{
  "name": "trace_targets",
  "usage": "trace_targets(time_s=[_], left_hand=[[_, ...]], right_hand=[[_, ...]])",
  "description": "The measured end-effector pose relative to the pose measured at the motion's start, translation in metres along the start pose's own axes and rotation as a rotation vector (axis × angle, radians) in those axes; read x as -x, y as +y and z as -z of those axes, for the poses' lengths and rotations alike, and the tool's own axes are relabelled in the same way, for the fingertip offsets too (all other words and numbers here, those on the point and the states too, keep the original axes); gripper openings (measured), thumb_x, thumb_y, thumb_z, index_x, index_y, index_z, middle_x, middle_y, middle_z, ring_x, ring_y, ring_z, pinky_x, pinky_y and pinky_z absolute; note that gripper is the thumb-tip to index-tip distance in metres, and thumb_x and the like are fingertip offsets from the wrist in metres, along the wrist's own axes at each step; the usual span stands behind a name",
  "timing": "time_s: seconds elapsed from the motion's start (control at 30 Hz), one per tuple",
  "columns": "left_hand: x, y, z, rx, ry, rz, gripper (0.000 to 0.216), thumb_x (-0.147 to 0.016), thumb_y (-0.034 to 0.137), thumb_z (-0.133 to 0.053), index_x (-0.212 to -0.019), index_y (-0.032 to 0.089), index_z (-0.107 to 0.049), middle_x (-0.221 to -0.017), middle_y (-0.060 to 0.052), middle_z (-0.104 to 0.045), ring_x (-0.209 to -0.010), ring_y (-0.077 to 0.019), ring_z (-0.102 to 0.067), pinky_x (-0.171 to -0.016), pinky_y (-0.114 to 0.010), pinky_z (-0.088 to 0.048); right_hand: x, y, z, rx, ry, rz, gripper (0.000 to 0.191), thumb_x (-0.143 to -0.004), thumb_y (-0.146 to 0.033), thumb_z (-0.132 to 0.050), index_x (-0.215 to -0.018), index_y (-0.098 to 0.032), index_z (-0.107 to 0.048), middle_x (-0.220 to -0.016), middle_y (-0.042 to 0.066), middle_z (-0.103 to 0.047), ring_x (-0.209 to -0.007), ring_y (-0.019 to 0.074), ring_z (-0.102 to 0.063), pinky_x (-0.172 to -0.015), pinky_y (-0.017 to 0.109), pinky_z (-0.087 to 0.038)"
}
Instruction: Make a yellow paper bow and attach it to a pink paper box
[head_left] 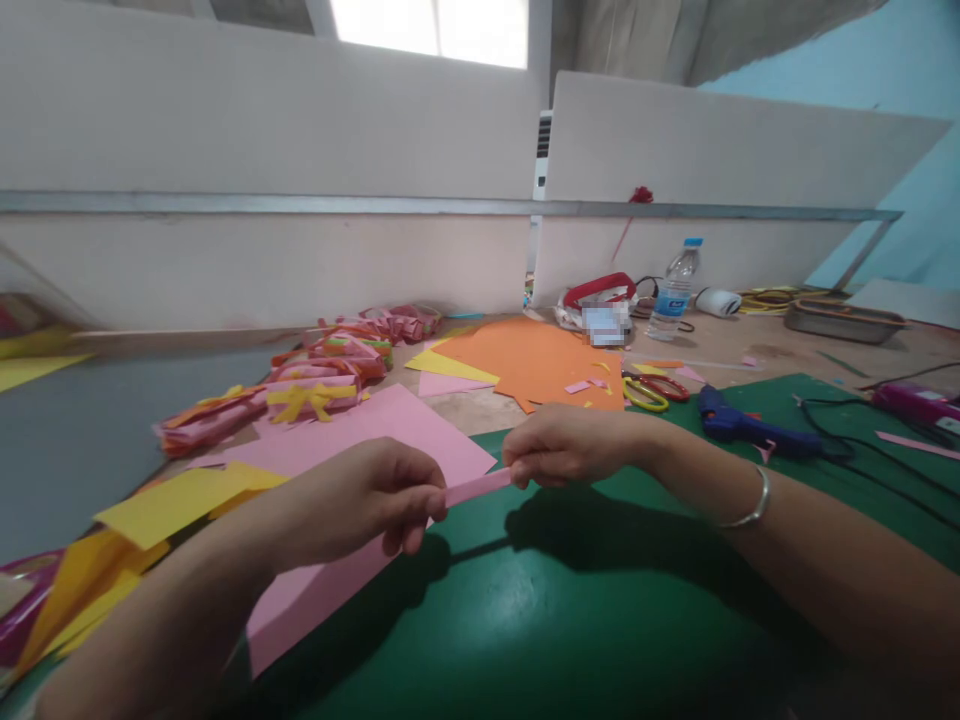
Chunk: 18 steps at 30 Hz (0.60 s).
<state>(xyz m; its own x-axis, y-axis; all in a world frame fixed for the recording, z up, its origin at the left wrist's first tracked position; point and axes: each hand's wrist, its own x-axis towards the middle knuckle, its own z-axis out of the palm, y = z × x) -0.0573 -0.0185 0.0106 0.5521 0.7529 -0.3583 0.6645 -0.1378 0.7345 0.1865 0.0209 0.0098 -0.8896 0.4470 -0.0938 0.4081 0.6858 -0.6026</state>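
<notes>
A narrow pink paper strip (pixel 478 487) is stretched between my two hands, a little above the green mat (pixel 540 620). My left hand (pixel 382 495) pinches its left end between thumb and fingers. At the other end, the fingers of my right hand (pixel 559 447) are closed on the strip. Below and behind my left hand lies a large pink paper sheet (pixel 420 430). Just beyond my right hand are orange paper sheets (pixel 525 355) with small scraps on top, and scissors (pixel 656 390) with red and yellow handles.
Bundles of pink paper pieces (pixel 330 365) line the left back. Yellow paper (pixel 184 505) lies at left. A blue glue gun (pixel 750 425) with its cable rests at right. Farther back stand a water bottle (pixel 673 295) and a metal tray (pixel 844 322), before a white partition (pixel 262 265).
</notes>
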Motion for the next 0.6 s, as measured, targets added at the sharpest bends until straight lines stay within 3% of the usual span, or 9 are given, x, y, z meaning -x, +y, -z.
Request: trace_targets(time_s=[0.17, 0.3, 0.37, 0.47, 0.6], left_hand=[[0.007, 0.009, 0.002, -0.111, -0.018, -0.023, 0.025, -0.085, 0.037, -0.046, -0.072, 0.02, -0.058, -0.063, 0.004, -0.061, -0.06, -0.0112, -0.054, -0.057, -0.02, -0.04], [0.002, 0.013, -0.009, -0.158, 0.063, -0.048, 0.022, -0.08, 0.042, -0.052, -0.078, 0.021, -0.06, -0.074, 0.003, -0.062, -0.071, -0.0142, -0.056, -0.06, -0.021, -0.039], [-0.005, 0.013, -0.018, -0.132, 0.113, -0.034, 0.028, -0.08, 0.045, -0.05, -0.071, 0.02, -0.056, -0.067, 0.003, -0.058, -0.064, -0.0131, -0.053, -0.056, -0.021, -0.036], [-0.011, 0.016, -0.028, -0.102, 0.147, -0.004, 0.035, -0.082, 0.047, -0.044, -0.064, 0.019, -0.054, -0.06, 0.003, -0.055, -0.058, -0.0128, -0.051, -0.053, -0.022, -0.036], [-0.001, 0.021, -0.034, -0.226, 0.172, 0.036, 0.036, -0.08, 0.046, -0.041, -0.062, 0.019, -0.056, -0.06, 0.0, -0.058, -0.058, -0.0148, -0.052, -0.051, -0.023, -0.035]], right_hand=[[-0.001, -0.002, -0.001, 0.044, -0.011, -0.011, 0.017, -0.088, -0.017, -0.044, -0.079, -0.014, -0.058, -0.052, -0.006, -0.049, -0.049, 0.0067, -0.047, -0.053, 0.016, -0.037], [-0.001, -0.008, -0.005, 0.086, -0.005, -0.114, 0.02, -0.088, -0.017, -0.043, -0.076, -0.014, -0.058, -0.054, -0.004, -0.055, -0.049, 0.0067, -0.049, -0.052, 0.016, -0.036], [-0.003, -0.01, -0.01, 0.085, 0.024, -0.133, 0.022, -0.09, -0.02, -0.042, -0.077, -0.014, -0.059, -0.058, -0.003, -0.057, -0.05, 0.0067, -0.05, -0.051, 0.016, -0.035], [-0.009, -0.017, -0.019, 0.185, 0.103, -0.047, 0.022, -0.089, -0.03, -0.048, -0.082, -0.015, -0.063, -0.067, -0.001, -0.06, -0.059, 0.0084, -0.05, -0.053, 0.017, -0.033], [-0.007, -0.035, -0.023, 0.33, 0.143, -0.074, 0.02, -0.086, -0.032, -0.055, -0.083, -0.017, -0.068, -0.071, 0.0, -0.065, -0.062, 0.0097, -0.049, -0.052, 0.02, -0.028]])
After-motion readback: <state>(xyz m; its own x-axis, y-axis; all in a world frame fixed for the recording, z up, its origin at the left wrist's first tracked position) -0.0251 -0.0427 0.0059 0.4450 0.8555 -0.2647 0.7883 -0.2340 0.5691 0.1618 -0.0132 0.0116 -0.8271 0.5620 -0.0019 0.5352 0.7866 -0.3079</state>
